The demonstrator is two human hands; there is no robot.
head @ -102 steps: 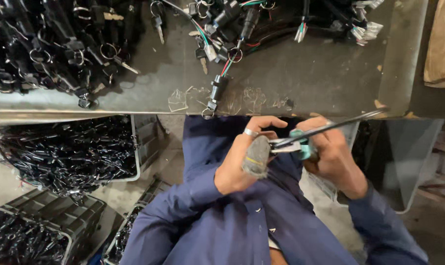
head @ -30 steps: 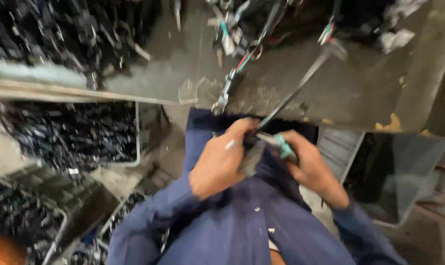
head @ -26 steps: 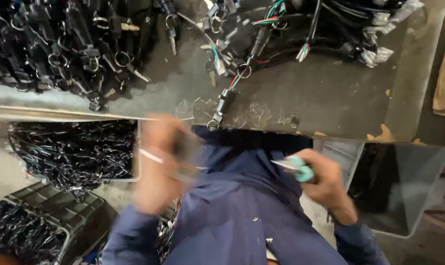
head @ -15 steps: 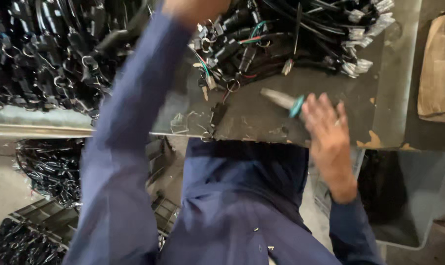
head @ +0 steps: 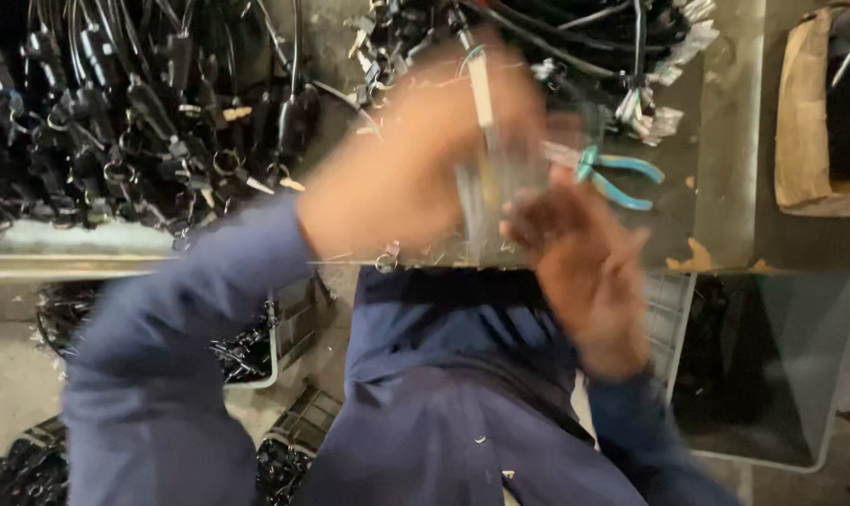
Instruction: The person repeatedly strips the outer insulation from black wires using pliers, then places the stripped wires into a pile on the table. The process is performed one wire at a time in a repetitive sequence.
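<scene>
I am raising a thin wire piece [head: 486, 178] at frame centre in my blurred left hand [head: 402, 173], seemingly closed around it; my right hand [head: 584, 267] is hovering half open below, its grip unclear. Steadying both would help; the teal pliers [head: 617, 178] are lying on the surface [head: 725, 141] upper right.

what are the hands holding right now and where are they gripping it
The left hand holds a pale cable-like strip, but blur hides where it grips. The right hand looks empty; the teal-handled pliers lie on the bench.
</scene>
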